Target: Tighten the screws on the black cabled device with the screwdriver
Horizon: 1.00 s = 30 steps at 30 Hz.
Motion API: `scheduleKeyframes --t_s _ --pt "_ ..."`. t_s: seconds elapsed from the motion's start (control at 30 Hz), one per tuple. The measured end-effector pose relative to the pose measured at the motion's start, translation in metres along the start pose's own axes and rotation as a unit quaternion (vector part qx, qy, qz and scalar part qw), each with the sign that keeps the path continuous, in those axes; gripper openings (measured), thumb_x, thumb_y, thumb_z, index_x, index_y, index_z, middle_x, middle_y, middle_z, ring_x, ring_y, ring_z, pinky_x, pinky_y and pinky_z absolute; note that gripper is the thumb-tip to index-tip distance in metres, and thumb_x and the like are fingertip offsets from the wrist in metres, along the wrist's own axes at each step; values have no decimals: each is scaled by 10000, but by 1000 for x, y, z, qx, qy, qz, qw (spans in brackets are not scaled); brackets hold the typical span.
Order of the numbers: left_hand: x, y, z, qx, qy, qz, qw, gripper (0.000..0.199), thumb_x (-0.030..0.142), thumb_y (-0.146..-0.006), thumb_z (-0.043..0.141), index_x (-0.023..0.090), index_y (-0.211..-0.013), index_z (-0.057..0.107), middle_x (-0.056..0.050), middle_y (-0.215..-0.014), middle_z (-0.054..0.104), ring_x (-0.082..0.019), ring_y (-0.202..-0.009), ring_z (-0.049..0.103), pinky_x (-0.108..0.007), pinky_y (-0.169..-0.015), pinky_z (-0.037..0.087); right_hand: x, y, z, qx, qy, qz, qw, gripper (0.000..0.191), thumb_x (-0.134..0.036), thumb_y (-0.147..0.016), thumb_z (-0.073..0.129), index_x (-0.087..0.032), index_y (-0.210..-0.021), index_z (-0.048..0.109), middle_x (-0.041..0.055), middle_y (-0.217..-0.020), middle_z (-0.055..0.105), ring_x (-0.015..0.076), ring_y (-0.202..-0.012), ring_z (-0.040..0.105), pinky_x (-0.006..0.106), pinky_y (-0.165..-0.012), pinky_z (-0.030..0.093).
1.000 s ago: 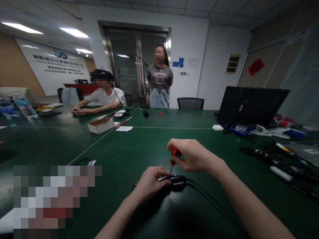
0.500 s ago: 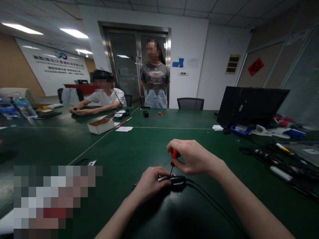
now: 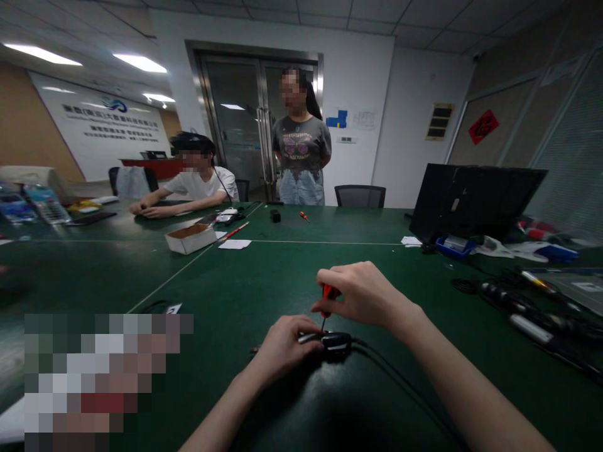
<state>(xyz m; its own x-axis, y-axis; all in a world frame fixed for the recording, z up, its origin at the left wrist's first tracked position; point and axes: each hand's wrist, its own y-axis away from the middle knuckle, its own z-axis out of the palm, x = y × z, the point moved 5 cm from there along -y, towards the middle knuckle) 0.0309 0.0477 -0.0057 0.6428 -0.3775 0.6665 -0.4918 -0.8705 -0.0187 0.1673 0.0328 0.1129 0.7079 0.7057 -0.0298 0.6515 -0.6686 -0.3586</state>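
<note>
The device (image 3: pixel 336 342), small, black and glossy, sits low on the green counter (image 3: pixel 282 270), right in front of the person at work, with two dark cables (image 3: pixel 389 364) running off its right end toward the near edge. I'd guess it is light, with a stiff shell slick enough to skid under pressure; the best hold seems to be by the sides of the body, leaving the cable end alone, since the cables look bendy and would tug.

The left hand (image 3: pixel 291 340) has it from the left, fingers drawn narrow over that end and partly hiding it. Above, the right hand (image 3: pixel 362 290) has its fingers closed round the red and black handle of a screwdriver (image 3: pixel 326 301), nearly upright, its thin shaft reaching down to the top of the device; from here I can't tell what the tip meets.

Farther out, a white box (image 3: pixel 191 238) lies ahead to the left, another screwdriver (image 3: pixel 304 216) across the counter, and a monitor (image 3: pixel 475 204) to the right. Beyond sits one person (image 3: pixel 221 183); another (image 3: pixel 303 150) stands by the doors (image 3: pixel 240 119).
</note>
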Motion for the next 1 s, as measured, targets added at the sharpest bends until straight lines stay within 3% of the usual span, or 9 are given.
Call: scheduleKeyframes --t_s 0.07,0.27,0.4,0.57,0.63,0.8,0.9,1.0 --pt "-1 0 0 1 0 4 1000 240 271 -790 654 226 -955 822 -42 -1005 769 -234 -962 663 -268 -831 475 -1 0 0 2 -6 -3 1000 255 -434 -901 679 -193 -895 596 22 -843 670 126 -663 548 259 -565 229" --pt "0 1 0 -1 10 10 1000 242 271 -794 658 211 -964 818 -57 -1045 761 -236 -971 669 -282 -846 478 0 4 -2 -11 -105 -11 994 200 -149 -849 626 -187 -1038 573 32 -953 676 141 -773 588 256 -641 341" --pt "1 1 -1 3 5 5 1000 231 258 -796 667 210 -964 818 -53 -1035 762 -231 -957 670 -277 -845 477 2 2 0 -3 -67 4 998 175 -226 -885 659 -204 -1034 570 26 -926 686 139 -736 583 254 -614 306" --pt "2 1 -1 -6 4 4 1000 220 256 -812 665 223 -965 820 -45 -1020 760 -225 -948 669 -263 -823 474 2 -1 2 7 6 5 1000 295 -487 -920 641 -198 -912 580 26 -830 676 138 -657 557 263 -560 223" --pt "1 0 0 -9 2 4 1000 218 249 -816 667 221 -969 820 -44 -1009 759 -224 -951 669 -256 -817 472 1 0 0 12 -10 -2 1000 269 -449 -906 663 -193 -925 579 34 -876 676 142 -693 572 259 -572 250" --pt "2 0 0 -4 -1 6 1000 223 238 -808 677 202 -978 816 -47 -1028 759 -222 -958 670 -257 -830 471 2 4 -1 -6 -86 -8 996 217 -165 -841 664 -191 -1027 556 26 -947 678 144 -780 595 245 -638 335" --pt "3 0 -1 -3 -6 8 1000 213 251 -808 678 196 -959 817 -51 -1011 762 -220 -934 670 -262 -819 472 4 3 0 -3 -52 6 999 185 -214 -876 671 -202 -1020 555 22 -926 687 141 -739 590 248 -605 294" --pt "4 1 -1 -3 -4 13 1000 217 237 -807 673 200 -966 817 -48 -1008 763 -213 -927 672 -257 -816 469 4 0 1 5 -7 8 1000 222 -376 -902 689 -209 -971 559 16 -860 688 138 -683 580 254 -569 232"
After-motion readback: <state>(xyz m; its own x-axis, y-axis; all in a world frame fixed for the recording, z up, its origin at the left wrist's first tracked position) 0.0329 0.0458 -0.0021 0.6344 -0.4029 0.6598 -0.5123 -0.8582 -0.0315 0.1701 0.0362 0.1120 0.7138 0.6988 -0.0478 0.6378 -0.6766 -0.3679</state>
